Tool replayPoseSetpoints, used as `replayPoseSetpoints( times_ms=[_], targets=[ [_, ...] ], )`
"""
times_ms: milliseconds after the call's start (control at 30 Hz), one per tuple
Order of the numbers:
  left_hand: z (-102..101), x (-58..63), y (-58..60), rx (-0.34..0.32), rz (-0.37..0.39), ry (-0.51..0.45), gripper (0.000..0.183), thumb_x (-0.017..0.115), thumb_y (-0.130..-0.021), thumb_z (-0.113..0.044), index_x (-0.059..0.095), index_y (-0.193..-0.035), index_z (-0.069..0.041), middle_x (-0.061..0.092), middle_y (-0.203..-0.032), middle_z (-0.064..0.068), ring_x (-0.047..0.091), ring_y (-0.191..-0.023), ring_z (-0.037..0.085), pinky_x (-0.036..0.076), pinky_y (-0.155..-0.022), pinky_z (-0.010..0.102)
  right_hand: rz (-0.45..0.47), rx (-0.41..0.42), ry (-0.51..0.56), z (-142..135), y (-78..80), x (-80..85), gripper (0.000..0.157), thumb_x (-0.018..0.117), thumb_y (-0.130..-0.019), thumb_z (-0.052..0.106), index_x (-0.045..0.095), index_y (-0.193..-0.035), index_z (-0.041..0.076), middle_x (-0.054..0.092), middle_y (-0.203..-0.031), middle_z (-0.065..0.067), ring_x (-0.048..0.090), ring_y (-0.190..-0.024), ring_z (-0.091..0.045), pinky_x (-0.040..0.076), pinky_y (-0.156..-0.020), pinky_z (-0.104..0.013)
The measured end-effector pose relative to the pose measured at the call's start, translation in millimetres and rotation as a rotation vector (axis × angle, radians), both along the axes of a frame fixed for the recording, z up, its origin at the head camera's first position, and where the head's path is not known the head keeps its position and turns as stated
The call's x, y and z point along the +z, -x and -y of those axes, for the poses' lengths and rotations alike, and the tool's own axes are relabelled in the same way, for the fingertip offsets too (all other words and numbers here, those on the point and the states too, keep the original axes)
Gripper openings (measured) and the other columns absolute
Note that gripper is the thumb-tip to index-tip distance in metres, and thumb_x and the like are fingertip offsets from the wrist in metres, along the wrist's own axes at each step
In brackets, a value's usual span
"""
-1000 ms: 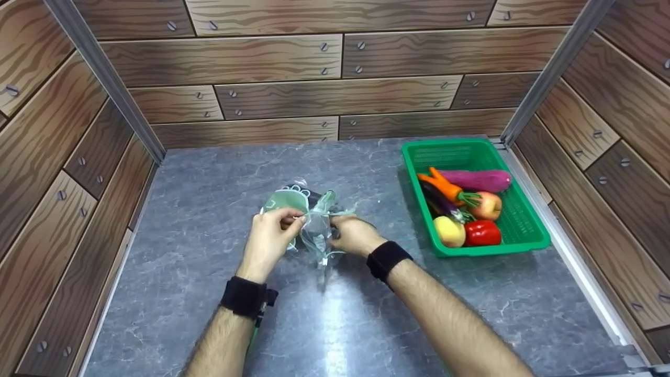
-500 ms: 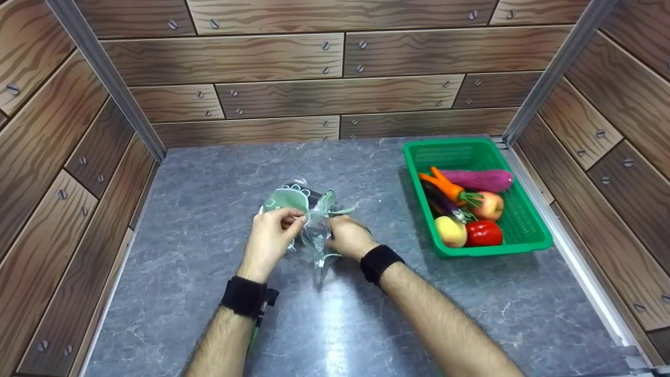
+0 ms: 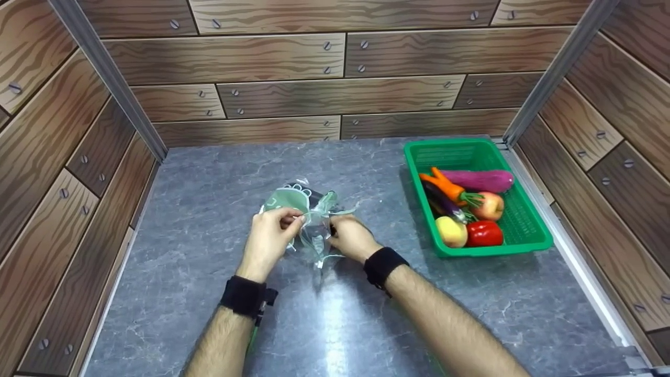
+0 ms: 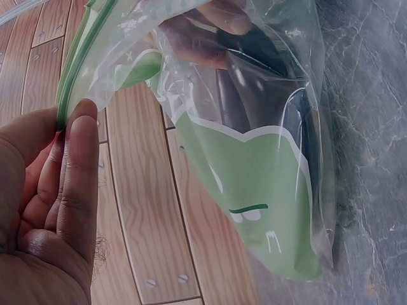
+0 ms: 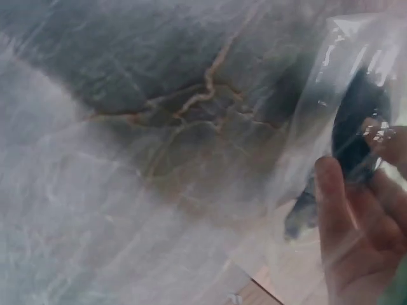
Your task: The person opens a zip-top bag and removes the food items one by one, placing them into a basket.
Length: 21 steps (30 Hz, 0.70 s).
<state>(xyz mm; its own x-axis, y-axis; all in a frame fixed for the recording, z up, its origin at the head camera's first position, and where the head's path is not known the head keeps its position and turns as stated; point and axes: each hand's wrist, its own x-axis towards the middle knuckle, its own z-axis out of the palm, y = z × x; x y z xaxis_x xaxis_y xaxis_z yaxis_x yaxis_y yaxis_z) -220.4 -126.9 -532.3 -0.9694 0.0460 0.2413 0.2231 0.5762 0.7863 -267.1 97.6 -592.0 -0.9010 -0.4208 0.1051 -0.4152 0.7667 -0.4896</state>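
A clear zip bag (image 4: 261, 190) with a green cartoon print lies on the grey table, its mouth toward me. At the left of the mouth, my left hand (image 3: 268, 233) pinches the green zip edge between thumb and fingers. My right hand (image 3: 354, 236) reaches into the bag from the right; its fingers show through the plastic in both wrist views. Those fingers hold a dark, smooth, elongated object (image 5: 357, 130), partly covered by them and blurred by glare. Its kind is unclear.
To the right stands a green basket (image 3: 525, 220) with a purple eggplant-like vegetable (image 3: 479, 180), carrots (image 3: 445, 183), a dark eggplant (image 3: 442, 198), a red-yellow apple (image 3: 488, 206), a yellow fruit (image 3: 451, 232) and a red pepper (image 3: 484, 233). Wood-patterned walls (image 3: 272, 57) enclose the table.
My right hand shifts slightly left, then barely moves at the bag's mouth. The left hand keeps its pinch on the zip edge in the same place.
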Motion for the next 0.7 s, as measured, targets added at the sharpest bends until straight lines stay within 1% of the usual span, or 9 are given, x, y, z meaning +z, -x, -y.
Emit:
replayPoseSetpoints(
  times_ms=[167,300,400,500,700],
  targets=[
    [-0.9,1.0,0.9,-0.005,-0.002,-0.002,0.015,0.085,-0.108,-0.016,0.091,-0.119,-0.006,0.091,-0.103,0.01,0.087,-0.092,0.023,0.074,-0.085,0.043,-0.033,-0.032,-0.017,0.2,-6.9,12.1,0.011,0.088,-0.097,0.003,0.077,-0.099,0.004,0.083,-0.095,-0.013,0.078,-0.088,-0.031,0.068,-0.085,-0.056],
    [-1.3,1.4,1.3,-0.005,-0.004,0.002,0.015,0.085,-0.108,-0.016,0.091,-0.119,-0.007,0.091,-0.103,0.01,0.087,-0.092,0.023,0.074,-0.085,0.043,-0.086,-0.045,-0.041,-0.7,-11.8,20.8,0.013,0.087,-0.094,0.0,0.075,-0.096,0.005,0.084,-0.096,-0.014,0.083,-0.09,-0.038,0.07,-0.083,-0.059],
    [-1.5,1.7,1.2,-0.004,-0.003,0.004,0.015,0.086,-0.108,-0.017,0.091,-0.119,-0.008,0.091,-0.103,0.01,0.087,-0.091,0.023,0.074,-0.085,0.043,-0.111,-0.026,-0.046,-2.4,-15.0,26.1,0.012,0.086,-0.094,-0.001,0.077,-0.1,0.004,0.085,-0.101,-0.016,0.084,-0.095,-0.041,0.07,-0.086,-0.06],
    [-1.7,1.8,1.1,-0.007,-0.003,0.001,0.016,0.086,-0.108,-0.017,0.091,-0.119,-0.008,0.091,-0.104,0.01,0.087,-0.092,0.023,0.074,-0.085,0.043,-0.114,-0.012,-0.035,-5.4,-18.2,29.6,0.012,0.086,-0.095,0.0,0.081,-0.106,0.002,0.086,-0.106,-0.017,0.084,-0.099,-0.041,0.071,-0.09,-0.058],
    [-1.9,1.4,1.0,-0.009,-0.006,-0.003,0.016,0.087,-0.108,-0.017,0.09,-0.12,-0.008,0.091,-0.104,0.01,0.087,-0.092,0.023,0.075,-0.086,0.043,-0.13,-0.01,0.014,-15.6,-25.3,35.9,0.018,0.085,-0.096,-0.001,0.084,-0.114,0.001,0.085,-0.107,-0.019,0.083,-0.098,-0.039,0.072,-0.089,-0.057]
  ],
)
